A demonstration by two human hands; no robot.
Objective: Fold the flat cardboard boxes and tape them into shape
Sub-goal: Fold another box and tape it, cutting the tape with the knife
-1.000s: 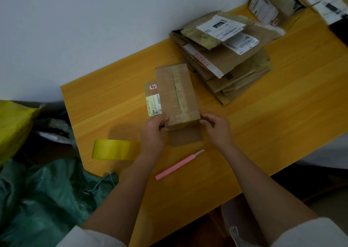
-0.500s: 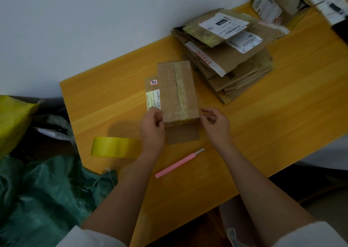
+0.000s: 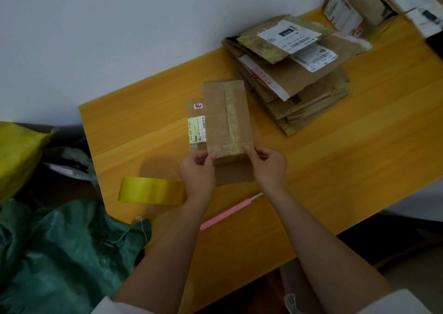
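Observation:
A small brown cardboard box (image 3: 226, 119) stands on the yellow wooden table (image 3: 335, 170), its top seam covered by a strip of tape. A white label is on its left side. My left hand (image 3: 197, 172) pinches the box's near left corner. My right hand (image 3: 269, 166) pinches the near right corner. One flap lies flat on the table under the near end, between my hands. A roll of yellow tape (image 3: 151, 191) lies left of my left wrist. A pink cutter (image 3: 230, 211) lies below my hands.
A stack of flattened cardboard boxes (image 3: 292, 74) with shipping labels sits at the back right. More boxes (image 3: 354, 6) lean at the far right corner by the white wall. A green sack (image 3: 60, 253) and a yellow bag (image 3: 16, 155) lie off the table's left edge.
Both hands have shifted slightly along the box's near end, with fingertips now pinching its corners. The box has barely moved.

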